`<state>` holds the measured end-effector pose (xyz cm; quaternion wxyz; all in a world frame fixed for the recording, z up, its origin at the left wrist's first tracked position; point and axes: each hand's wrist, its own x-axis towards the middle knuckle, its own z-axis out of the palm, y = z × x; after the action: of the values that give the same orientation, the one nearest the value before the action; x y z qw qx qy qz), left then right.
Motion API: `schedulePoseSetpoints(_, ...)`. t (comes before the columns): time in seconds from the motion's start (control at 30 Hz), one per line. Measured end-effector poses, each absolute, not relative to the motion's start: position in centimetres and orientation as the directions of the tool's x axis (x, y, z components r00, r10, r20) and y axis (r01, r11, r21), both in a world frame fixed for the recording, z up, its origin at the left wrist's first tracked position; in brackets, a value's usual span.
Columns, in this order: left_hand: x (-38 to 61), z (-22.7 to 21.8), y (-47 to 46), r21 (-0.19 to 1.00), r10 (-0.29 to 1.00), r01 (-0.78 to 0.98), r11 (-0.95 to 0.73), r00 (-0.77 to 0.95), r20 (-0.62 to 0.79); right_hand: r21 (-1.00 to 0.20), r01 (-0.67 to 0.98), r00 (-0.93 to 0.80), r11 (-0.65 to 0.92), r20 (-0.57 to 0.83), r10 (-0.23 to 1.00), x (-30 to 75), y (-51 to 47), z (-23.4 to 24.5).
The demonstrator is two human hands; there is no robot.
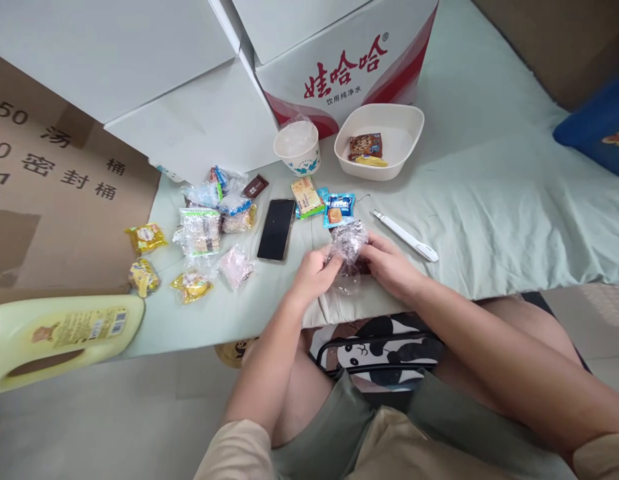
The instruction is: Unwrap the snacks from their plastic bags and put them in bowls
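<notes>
So both hands were on a crinkly clear plastic wrapper (348,243) right at the near edge of the sheet-covered worktop (489,200). The left hand (313,273) pinched it from one side and the right hand (389,263) from the other, fingers clenched on the film. There was something dark inside, but I couldn't tell what.

My guess is that stuff weighs next to nothing, is floppy and a bit slick, and crumples rather than holds shape. I'd grab it at the bunched top or a seam edge and not squeeze the middle, since whatever's inside might crush.

Readable writing: the white carton (349,67) behind had 娃哈哈 in red with 饮用纯净水 under it. The brown cardboard (64,173) on the left showed 密封桶, 汤 and some numbers ending in 50.

Print on the blue snack packet (338,209), the yellow packets (146,237) and the pale yellow jug (64,333) label was too small to read. A black phone (276,229) lay face up, just left of the hands.
</notes>
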<state>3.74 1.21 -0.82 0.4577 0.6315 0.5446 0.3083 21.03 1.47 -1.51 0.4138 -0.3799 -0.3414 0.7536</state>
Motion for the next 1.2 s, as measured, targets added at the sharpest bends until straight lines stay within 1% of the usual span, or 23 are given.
schedulePoseSetpoints(0.07,4.1,-0.6,1.2,0.892,0.982,0.448,-0.059,0.186,-0.028,-0.78,-0.4,-0.355,-0.482,-0.353,0.866,20.7,1.4,-1.0)
schedulePoseSetpoints(0.17,4.5,-0.4,1.1,0.903,0.996,0.421,-0.085,0.071,0.061,-0.725,-0.428,-0.359,-0.539,-0.412,0.838,20.3,1.3,0.0)
schedulePoseSetpoints(0.23,4.5,-0.5,1.0,0.912,0.997,0.404,-0.073,0.012,0.075,-0.718,-0.43,-0.363,-0.548,-0.418,0.833,20.2,1.3,0.5)
schedulePoseSetpoints(0.33,4.2,-0.7,0.8,0.914,0.995,0.393,-0.097,0.002,0.104,-0.707,-0.434,-0.39,-0.559,-0.412,0.823,20.4,1.4,0.7)
schedulePoseSetpoints(0.4,4.0,-0.7,0.8,0.901,0.988,0.41,-0.14,-0.007,0.156,-0.682,-0.457,-0.412,-0.571,-0.407,0.815,20.6,1.4,0.5)
schedulePoseSetpoints(0.53,3.6,-0.4,1.2,0.845,0.949,0.463,-0.268,-0.021,0.313,-0.595,-0.53,-0.469,-0.604,-0.387,0.793,20.9,1.3,0.2)
schedulePoseSetpoints(0.63,3.2,-0.6,1.4,0.849,0.933,0.444,-0.285,-0.076,0.353,-0.554,-0.548,-0.492,-0.627,-0.393,0.777,20.8,1.4,0.1)
schedulePoseSetpoints(0.7,2.9,-1.1,1.5,0.889,0.931,0.388,-0.243,-0.163,0.326,-0.555,-0.55,-0.476,-0.624,-0.406,0.78,20.7,1.4,0.1)
schedulePoseSetpoints(0.8,2.8,-1.9,1.5,0.975,0.946,0.175,-0.133,-0.27,0.178,-0.545,-0.544,-0.449,-0.638,-0.454,0.77,20.4,1.5,-0.1)
schedulePoseSetpoints(0.87,3.1,-2.1,1.4,0.998,0.961,0.023,-0.065,-0.268,0.069,-0.509,-0.531,-0.474,-0.677,-0.484,0.735,20.3,1.4,-0.1)
schedulePoseSetpoints(0.93,3.5,-1.7,1.3,0.995,0.97,-0.089,-0.032,-0.241,0.009,-0.476,-0.518,-0.519,-0.71,-0.485,0.704,20.3,1.2,-0.2)
schedulePoseSetpoints(1.07,3.9,-0.1,1.4,0.963,0.98,-0.269,0.005,-0.192,-0.059,-0.48,-0.501,-0.582,-0.72,-0.428,0.691,20.6,1.1,-0.3)
schedulePoseSetpoints(1.13,3.7,0.3,1.6,0.952,0.974,-0.305,0.018,-0.209,-0.085,-0.503,-0.484,-0.623,-0.716,-0.377,0.686,20.7,1.1,-0.3)
schedulePoseSetpoints(1.2,3.2,0.2,1.9,0.948,0.959,-0.319,0.021,-0.261,-0.109,-0.534,-0.465,-0.657,-0.706,-0.326,0.68,20.8,1.2,-0.4)
